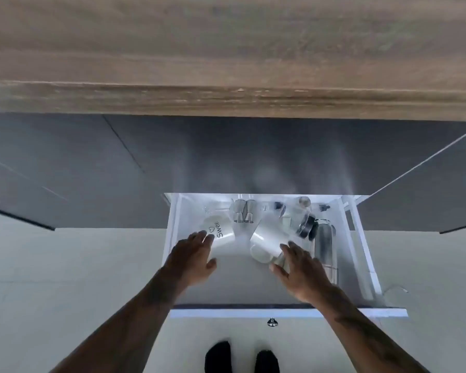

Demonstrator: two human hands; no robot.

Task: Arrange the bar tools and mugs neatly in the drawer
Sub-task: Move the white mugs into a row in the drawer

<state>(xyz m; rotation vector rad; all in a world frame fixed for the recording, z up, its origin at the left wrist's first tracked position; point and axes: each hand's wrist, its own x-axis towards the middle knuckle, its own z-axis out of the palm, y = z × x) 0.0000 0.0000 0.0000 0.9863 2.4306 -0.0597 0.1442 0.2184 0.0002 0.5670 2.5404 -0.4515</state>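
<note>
White mugs lay tipped in the open drawer (172,254): the lettered mug (219,232) touched the left hand's (193,261) spread grip; the right hand (297,267), fingers apart, met the angled mug (267,238).

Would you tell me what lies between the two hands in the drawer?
In the head view, only bare white drawer floor lies between the left hand and right hand.

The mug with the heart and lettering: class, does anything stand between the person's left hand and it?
Nothing visible does. The left hand is open, its fingertips right at the near side of the lettered mug in the drawer. Whether they touch it cannot be told. The steel jiggers stand beyond the mug, out of the way.
</note>
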